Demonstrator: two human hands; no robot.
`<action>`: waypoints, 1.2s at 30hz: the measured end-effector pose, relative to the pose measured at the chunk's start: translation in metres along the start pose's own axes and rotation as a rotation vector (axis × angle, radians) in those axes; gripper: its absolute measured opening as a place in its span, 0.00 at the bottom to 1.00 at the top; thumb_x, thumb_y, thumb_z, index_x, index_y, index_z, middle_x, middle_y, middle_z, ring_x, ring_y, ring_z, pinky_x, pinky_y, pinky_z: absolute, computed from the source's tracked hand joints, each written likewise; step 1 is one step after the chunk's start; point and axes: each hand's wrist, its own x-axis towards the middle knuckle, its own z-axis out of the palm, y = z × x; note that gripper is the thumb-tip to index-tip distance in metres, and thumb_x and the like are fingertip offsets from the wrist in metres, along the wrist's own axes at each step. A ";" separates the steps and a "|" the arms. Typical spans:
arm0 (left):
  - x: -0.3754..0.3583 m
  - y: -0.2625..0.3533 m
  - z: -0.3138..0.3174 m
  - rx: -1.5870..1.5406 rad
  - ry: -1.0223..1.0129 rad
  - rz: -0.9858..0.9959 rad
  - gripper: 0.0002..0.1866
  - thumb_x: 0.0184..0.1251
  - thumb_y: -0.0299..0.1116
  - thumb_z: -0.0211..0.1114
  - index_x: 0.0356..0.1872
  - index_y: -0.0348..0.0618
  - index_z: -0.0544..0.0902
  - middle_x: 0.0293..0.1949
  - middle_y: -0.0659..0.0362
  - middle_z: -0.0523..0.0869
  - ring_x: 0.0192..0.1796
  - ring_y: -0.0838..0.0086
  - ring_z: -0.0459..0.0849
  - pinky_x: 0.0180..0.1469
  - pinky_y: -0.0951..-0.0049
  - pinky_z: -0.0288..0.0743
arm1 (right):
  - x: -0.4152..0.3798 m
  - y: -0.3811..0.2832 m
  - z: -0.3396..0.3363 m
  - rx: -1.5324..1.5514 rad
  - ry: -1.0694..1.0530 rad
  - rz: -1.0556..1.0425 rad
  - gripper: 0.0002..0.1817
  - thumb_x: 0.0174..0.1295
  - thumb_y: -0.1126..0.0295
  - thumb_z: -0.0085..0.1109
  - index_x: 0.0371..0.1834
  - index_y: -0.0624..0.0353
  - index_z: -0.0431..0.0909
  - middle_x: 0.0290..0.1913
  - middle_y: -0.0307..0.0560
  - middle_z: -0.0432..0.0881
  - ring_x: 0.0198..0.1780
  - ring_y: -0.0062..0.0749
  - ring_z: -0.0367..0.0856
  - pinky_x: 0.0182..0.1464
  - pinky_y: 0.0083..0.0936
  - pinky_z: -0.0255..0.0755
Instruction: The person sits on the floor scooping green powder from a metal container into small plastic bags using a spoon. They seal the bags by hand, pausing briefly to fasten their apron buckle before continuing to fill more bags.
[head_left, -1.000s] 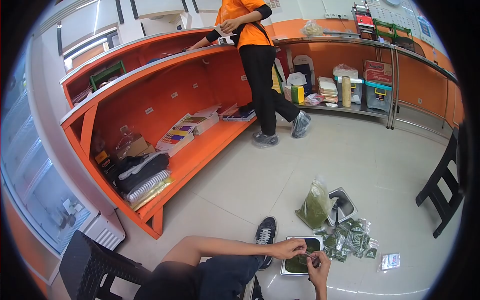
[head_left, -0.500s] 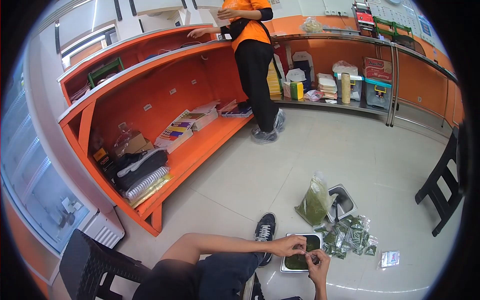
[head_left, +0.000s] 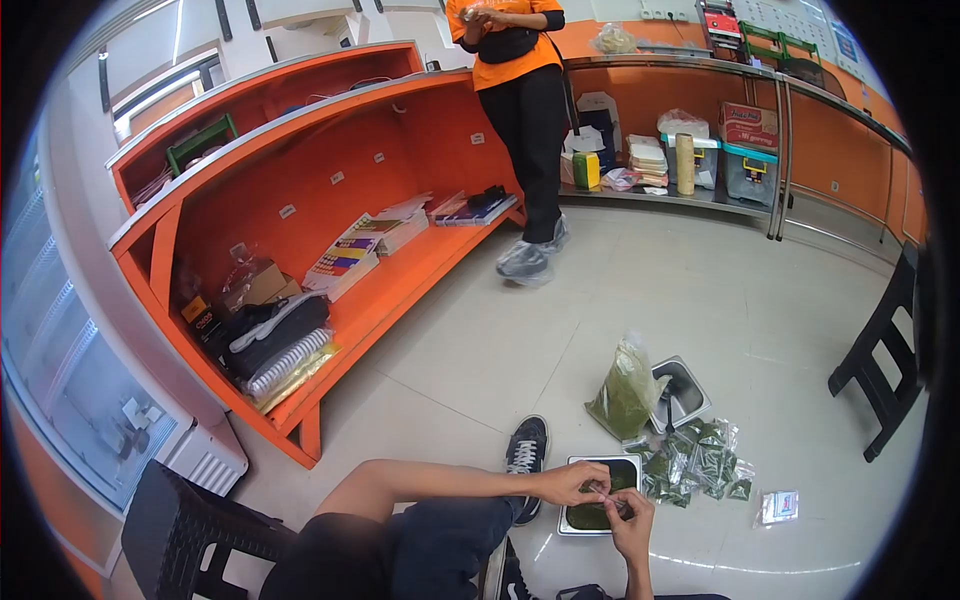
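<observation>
My left hand [head_left: 568,484] and my right hand [head_left: 632,524] meet above a metal tray [head_left: 568,529] of dark green, fine-looking stuff. Both are closed in a pinch on what looks like the edge of a small clear plastic bag [head_left: 602,492], mostly hidden by my fingers. Just beyond the tray, a large clear bag of green contents [head_left: 619,395] stands upright on the floor. Beside it is a second metal tray [head_left: 692,391] with a dark-handled utensil [head_left: 669,410] in it. Several small filled green sachets [head_left: 705,455] lie in a pile right of my hands.
A flat packet [head_left: 778,507] lies on the tiled floor. Black stools [head_left: 885,350] stand at right and at lower left. An orange shelf unit [head_left: 400,290] runs along the left. A person in an orange shirt [head_left: 510,65] stands by it. Bins and boxes fill a steel rack [head_left: 640,197].
The standing person has turned more towards me, and brought both hands together at chest height. My hands stay pinched together over the tray, nearly unmoved. The view has shifted slightly.
</observation>
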 end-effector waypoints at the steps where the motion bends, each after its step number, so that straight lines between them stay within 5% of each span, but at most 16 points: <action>1: 0.000 0.000 0.001 -0.004 -0.002 -0.003 0.10 0.68 0.32 0.67 0.38 0.34 0.80 0.37 0.54 0.78 0.40 0.64 0.80 0.45 0.64 0.75 | -0.001 0.001 0.000 0.000 0.000 0.006 0.04 0.57 0.77 0.70 0.30 0.66 0.83 0.30 0.42 0.82 0.27 0.19 0.74 0.30 0.19 0.66; 13: 0.002 -0.003 -0.005 -0.016 0.039 -0.086 0.10 0.66 0.28 0.69 0.46 0.37 0.88 0.38 0.54 0.85 0.42 0.71 0.85 0.48 0.72 0.78 | 0.003 0.011 -0.006 -0.037 0.049 0.012 0.04 0.56 0.77 0.70 0.30 0.67 0.84 0.29 0.44 0.82 0.24 0.22 0.72 0.28 0.20 0.65; 17: 0.003 0.000 -0.007 -0.053 0.119 -0.167 0.11 0.62 0.28 0.72 0.45 0.40 0.89 0.38 0.56 0.89 0.41 0.74 0.86 0.48 0.71 0.80 | 0.002 0.021 -0.005 -0.034 0.007 0.042 0.04 0.59 0.75 0.69 0.31 0.61 0.83 0.25 0.35 0.77 0.25 0.17 0.68 0.28 0.19 0.62; 20: 0.001 -0.005 -0.003 -0.052 0.143 -0.163 0.13 0.64 0.29 0.71 0.49 0.42 0.88 0.37 0.57 0.89 0.42 0.75 0.86 0.49 0.71 0.79 | 0.003 0.019 -0.006 0.021 0.014 -0.005 0.04 0.58 0.76 0.67 0.34 0.63 0.82 0.27 0.44 0.78 0.25 0.28 0.71 0.28 0.25 0.65; 25: 0.007 0.000 -0.006 -0.116 0.142 -0.257 0.17 0.62 0.26 0.74 0.51 0.35 0.84 0.36 0.61 0.89 0.40 0.81 0.84 0.51 0.76 0.76 | 0.005 0.021 -0.007 0.021 0.074 0.042 0.06 0.58 0.75 0.69 0.36 0.63 0.83 0.30 0.41 0.80 0.24 0.20 0.69 0.27 0.21 0.63; 31: 0.006 -0.003 -0.009 -0.157 0.204 -0.351 0.14 0.60 0.23 0.75 0.46 0.34 0.84 0.37 0.58 0.90 0.41 0.79 0.85 0.55 0.75 0.76 | 0.007 0.029 -0.012 0.121 0.034 0.080 0.04 0.60 0.78 0.69 0.37 0.65 0.86 0.36 0.41 0.85 0.27 0.17 0.72 0.32 0.17 0.66; 36: 0.006 -0.003 -0.007 -0.167 0.214 -0.313 0.19 0.60 0.24 0.75 0.52 0.35 0.80 0.38 0.58 0.90 0.44 0.79 0.85 0.57 0.73 0.75 | 0.005 0.027 -0.013 0.062 -0.010 0.115 0.04 0.59 0.78 0.71 0.35 0.66 0.88 0.33 0.42 0.85 0.29 0.20 0.75 0.34 0.19 0.68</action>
